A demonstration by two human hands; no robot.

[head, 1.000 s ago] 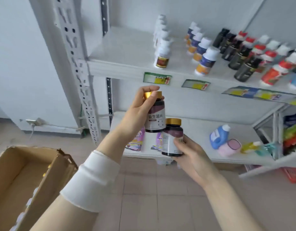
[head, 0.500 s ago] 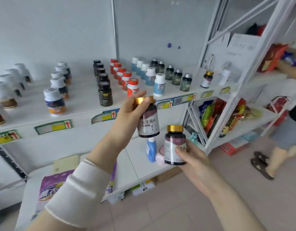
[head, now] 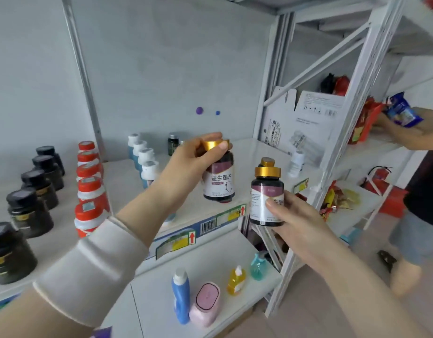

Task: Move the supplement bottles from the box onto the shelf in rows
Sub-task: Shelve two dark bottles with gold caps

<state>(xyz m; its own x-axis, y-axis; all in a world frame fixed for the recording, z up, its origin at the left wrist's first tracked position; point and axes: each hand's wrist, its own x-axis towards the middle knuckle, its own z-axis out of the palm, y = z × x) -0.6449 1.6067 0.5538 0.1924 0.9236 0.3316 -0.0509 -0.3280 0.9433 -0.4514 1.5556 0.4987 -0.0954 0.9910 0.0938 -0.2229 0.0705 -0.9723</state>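
Observation:
My left hand (head: 186,162) grips a dark supplement bottle with a gold cap (head: 219,178) by its top, upright, just above the white shelf (head: 122,176). My right hand (head: 296,215) holds a second gold-capped bottle (head: 265,198) by its lower body, in front of the shelf's front edge. A third gold-capped bottle (head: 267,162) stands on the shelf behind it, mostly hidden. The box is out of view.
Rows of black bottles (head: 30,208), red-capped bottles (head: 89,191) and white-capped blue bottles (head: 144,157) stand on the shelf to the left. Detergent bottles (head: 181,296) sit on the lower shelf. Another person (head: 420,196) handles snack packets at the neighbouring rack on the right.
The view has swung right along the shelf and closer to it. Both hands have carried their bottles towards the right end of the shelf; the cardboard box has left the view.

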